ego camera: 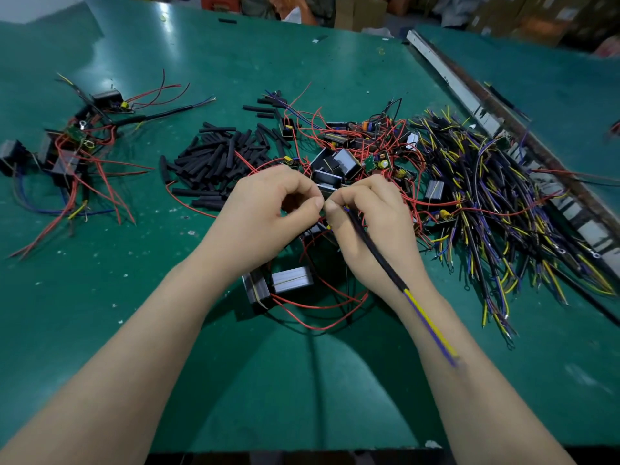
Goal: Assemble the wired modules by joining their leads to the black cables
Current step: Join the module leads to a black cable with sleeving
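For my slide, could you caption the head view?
Both hands, left hand and right hand, pinch a black cable over a green table.

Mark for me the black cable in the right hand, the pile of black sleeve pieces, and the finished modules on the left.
black cable [375, 253], head view, mid sheath.
black sleeve pieces [214, 156], head view, pile centre.
finished modules [67, 146], head view, cluster middle.

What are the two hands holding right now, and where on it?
The right hand pinches a black cable at its far end; its yellow and purple wires trail over the forearm. The left hand pinches at the same joint; what it grips is hidden.
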